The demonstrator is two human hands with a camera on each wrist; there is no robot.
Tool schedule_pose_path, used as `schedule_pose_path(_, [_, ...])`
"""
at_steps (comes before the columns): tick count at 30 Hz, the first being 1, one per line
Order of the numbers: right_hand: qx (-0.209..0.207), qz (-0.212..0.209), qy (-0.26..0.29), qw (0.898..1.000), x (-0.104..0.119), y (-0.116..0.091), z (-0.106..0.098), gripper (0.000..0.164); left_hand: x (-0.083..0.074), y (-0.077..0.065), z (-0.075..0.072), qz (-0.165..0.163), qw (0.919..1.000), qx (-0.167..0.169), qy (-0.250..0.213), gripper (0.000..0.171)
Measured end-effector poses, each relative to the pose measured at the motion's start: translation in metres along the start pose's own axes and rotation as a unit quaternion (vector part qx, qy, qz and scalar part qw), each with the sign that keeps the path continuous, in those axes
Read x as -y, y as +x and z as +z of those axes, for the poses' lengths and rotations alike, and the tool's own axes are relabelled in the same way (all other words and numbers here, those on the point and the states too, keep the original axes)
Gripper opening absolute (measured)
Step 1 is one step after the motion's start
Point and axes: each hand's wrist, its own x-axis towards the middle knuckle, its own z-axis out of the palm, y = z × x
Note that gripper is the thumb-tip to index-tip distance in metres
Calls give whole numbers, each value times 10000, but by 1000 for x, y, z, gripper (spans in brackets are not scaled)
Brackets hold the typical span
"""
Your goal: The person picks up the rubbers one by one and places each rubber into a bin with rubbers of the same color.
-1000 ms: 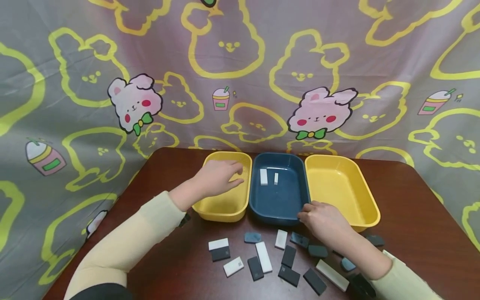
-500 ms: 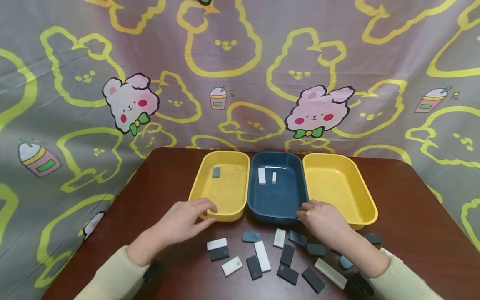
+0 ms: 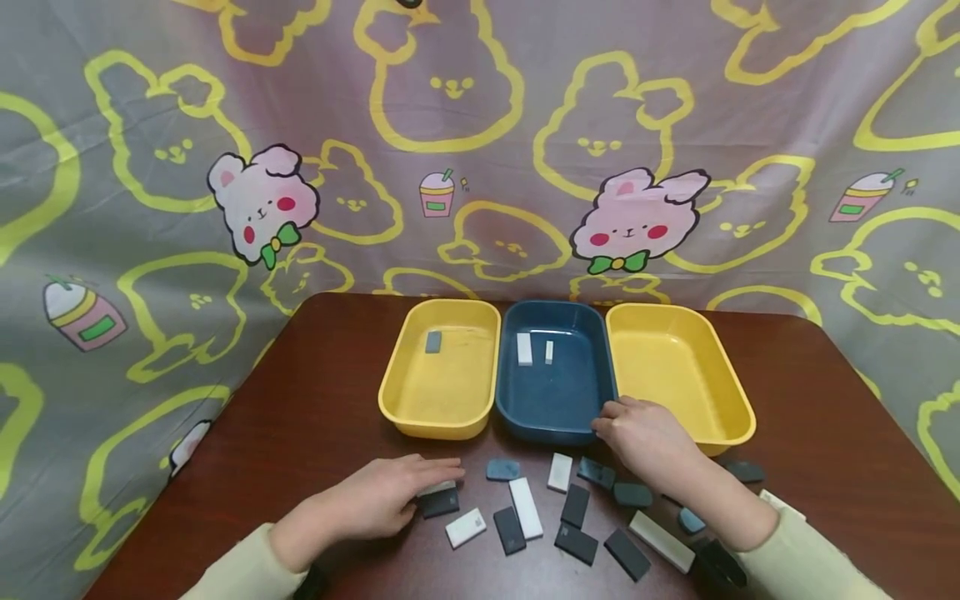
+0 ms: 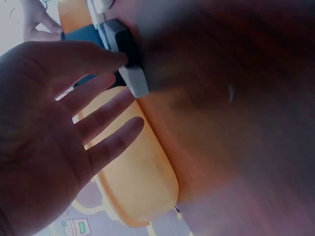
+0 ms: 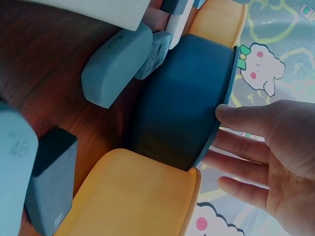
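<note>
My left hand (image 3: 382, 497) is low over the table at a white eraser (image 4: 135, 81), its fingers stretched out and partly covering it in the head view. A black eraser (image 3: 439, 502) lies directly against that white one. My right hand (image 3: 645, 433) holds the near right corner of the blue tray (image 3: 553, 404), and in the right wrist view the thumb lies on the rim with the fingers beyond it. Inside this tray are a white eraser (image 3: 524, 349) and a smaller white one (image 3: 549, 352). A grey-blue eraser (image 3: 433, 342) lies in the left yellow tray (image 3: 450, 400).
A second yellow tray (image 3: 678, 375) stands right of the blue one. Several white, black and blue-grey erasers are scattered in front, among them a long white one (image 3: 526, 508) and a long pale one (image 3: 662, 542). A patterned curtain (image 3: 480, 167) hangs behind the table (image 3: 322, 375).
My left hand has come back from above the left yellow tray to the white and black erasers. The grey-blue eraser in that tray has come into sight. The right hand stays at the blue tray.
</note>
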Motion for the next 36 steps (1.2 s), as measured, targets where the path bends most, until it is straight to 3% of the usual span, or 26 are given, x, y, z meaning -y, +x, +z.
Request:
schedule_pose_path(7, [42, -16, -32, 10000, -1, 1, 0, 7, 2, 7, 1, 275, 9993, 44, 233, 58])
schedule_pose_path(16, [33, 5, -108, 9999, -1, 1, -1, 6, 7, 10, -1, 230, 9997, 89, 56, 55])
schedule_pose_path(27, [49, 29, -142, 9999, 0, 0, -1, 10, 10, 4, -3, 20, 9999, -135, -25, 47])
schedule_pose_path(36, [-28, 62, -12, 10000, 1, -2, -1, 9, 11, -5, -3, -411, 9980, -214, -426, 47])
